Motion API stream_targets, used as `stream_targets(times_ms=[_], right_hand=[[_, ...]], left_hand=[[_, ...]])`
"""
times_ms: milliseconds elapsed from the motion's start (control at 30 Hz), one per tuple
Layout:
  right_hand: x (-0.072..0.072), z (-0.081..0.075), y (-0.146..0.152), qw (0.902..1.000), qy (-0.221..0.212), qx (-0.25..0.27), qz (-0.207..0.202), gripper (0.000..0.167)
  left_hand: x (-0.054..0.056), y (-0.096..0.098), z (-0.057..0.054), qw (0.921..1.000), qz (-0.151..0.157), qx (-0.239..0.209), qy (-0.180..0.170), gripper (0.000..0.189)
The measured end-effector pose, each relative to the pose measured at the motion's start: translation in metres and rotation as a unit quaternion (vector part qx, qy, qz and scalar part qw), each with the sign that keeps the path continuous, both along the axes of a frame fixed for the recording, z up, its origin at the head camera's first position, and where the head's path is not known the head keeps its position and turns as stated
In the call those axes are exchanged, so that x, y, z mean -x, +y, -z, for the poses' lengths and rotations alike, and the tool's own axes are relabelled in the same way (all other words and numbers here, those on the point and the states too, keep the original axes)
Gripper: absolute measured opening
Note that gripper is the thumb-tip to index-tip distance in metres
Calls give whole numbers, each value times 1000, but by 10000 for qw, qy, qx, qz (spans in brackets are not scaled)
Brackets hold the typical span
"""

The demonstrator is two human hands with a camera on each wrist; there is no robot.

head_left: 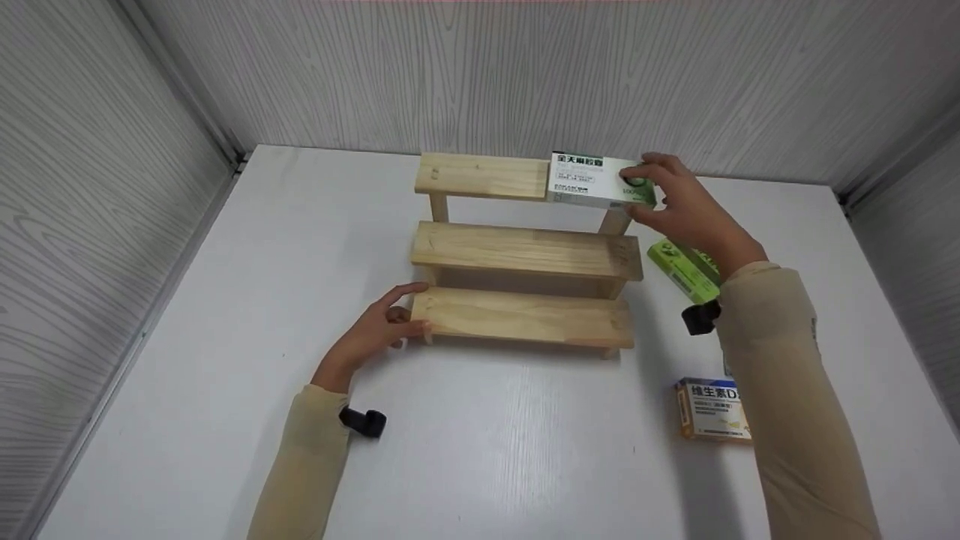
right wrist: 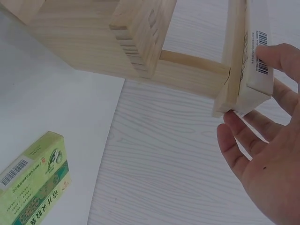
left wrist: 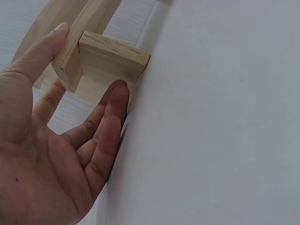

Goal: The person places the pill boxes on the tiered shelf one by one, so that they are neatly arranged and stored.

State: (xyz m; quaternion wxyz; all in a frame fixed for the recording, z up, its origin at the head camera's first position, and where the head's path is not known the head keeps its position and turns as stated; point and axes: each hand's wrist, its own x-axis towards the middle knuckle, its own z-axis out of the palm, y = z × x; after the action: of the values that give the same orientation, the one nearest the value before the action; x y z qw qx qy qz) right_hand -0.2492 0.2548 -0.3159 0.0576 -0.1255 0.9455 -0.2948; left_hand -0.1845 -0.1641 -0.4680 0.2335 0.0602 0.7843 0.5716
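Note:
A three-tier wooden step rack (head_left: 517, 249) stands on the white table. My left hand (head_left: 369, 335) grips the left end of its lowest board (head_left: 517, 315), thumb at the front edge and a finger at the back. In the left wrist view, the other fingers curl beneath, beside the rack's leg (left wrist: 112, 58). On the right part of the top board (head_left: 480, 174) lies a white and green medicine box (head_left: 585, 178). My right hand (head_left: 694, 211) holds its right end, with the thumb along the front face and fingertips over the top and end.
Right of the rack, a green medicine box (head_left: 681, 268) lies on the table, partly behind my right forearm. Nearer stands an orange and white vitamin D box (head_left: 712, 412), its right side hidden by the sleeve. Grey wood-grain walls (head_left: 487, 75) enclose the back and sides.

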Motion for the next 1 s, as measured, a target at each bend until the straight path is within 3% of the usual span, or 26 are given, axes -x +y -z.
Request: stream_targets(times_ms=[200, 633, 1000], right_hand=[[-3, 1, 4, 9998, 149, -140, -21, 53], [1, -1, 1, 9992, 249, -318, -30, 53], [3, 3, -6, 9991, 173, -340, 180, 52]], left_hand=[[5, -1, 14, 9999, 0, -58, 84, 69], [7, 0, 13, 9996, -93, 141, 212, 68], [6, 2, 16, 9997, -86, -8, 210, 66]])
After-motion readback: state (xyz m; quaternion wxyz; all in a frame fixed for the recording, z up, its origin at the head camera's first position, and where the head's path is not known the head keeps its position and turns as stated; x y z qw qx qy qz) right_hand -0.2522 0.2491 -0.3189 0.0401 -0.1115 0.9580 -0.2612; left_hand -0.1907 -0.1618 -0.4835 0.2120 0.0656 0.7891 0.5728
